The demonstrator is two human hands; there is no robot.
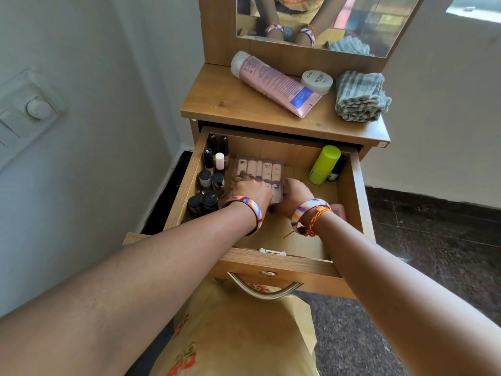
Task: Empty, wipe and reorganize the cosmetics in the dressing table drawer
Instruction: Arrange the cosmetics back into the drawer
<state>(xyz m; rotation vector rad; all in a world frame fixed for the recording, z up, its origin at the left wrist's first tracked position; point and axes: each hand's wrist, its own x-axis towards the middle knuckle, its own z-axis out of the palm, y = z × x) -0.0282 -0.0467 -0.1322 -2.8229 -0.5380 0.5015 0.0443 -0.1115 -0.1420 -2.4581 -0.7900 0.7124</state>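
Both hands, left hand (250,189) and right hand (294,192), grip a clear cosmetics case (259,169) inside the open drawer (273,260); keeping it level should spare the nail polish bottles (210,180) alongside, beneath the cluttered tabletop (230,100).

Near end of clear case (259,169) is covered by both hands; right hand (294,195) fingers can't be seen. Pink item (339,210) mostly hidden behind right wrist. Small dark bottle (336,169) half-masked by green bottle (324,164). Mirror (325,20) cropped at top edge.
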